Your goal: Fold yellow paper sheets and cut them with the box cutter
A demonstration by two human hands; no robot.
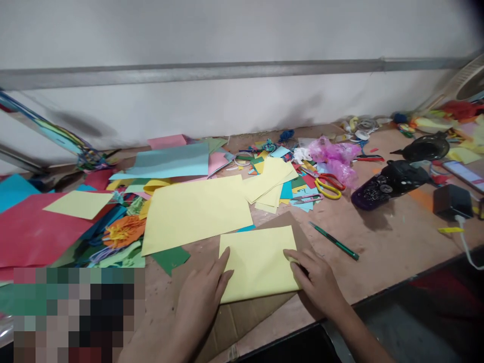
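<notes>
A folded pale yellow paper (259,262) lies on a piece of brown cardboard (242,312) near the table's front edge. My left hand (202,297) lies flat on the paper's left edge, fingers stretched out. At the paper's right edge my right hand (315,280) presses down with its fingertips. Neither hand grips anything. A larger yellow sheet (194,212) lies just behind, and a green pen (335,242) rests on the table to the right of my right hand.
Coloured paper sheets and scraps cover the table's left and middle. Yellow-and-red scissors (328,185), pink plastic (335,156), a dark purple object (385,189), a black adapter (451,200) and a phone (465,174) sit to the right. A white wall stands behind.
</notes>
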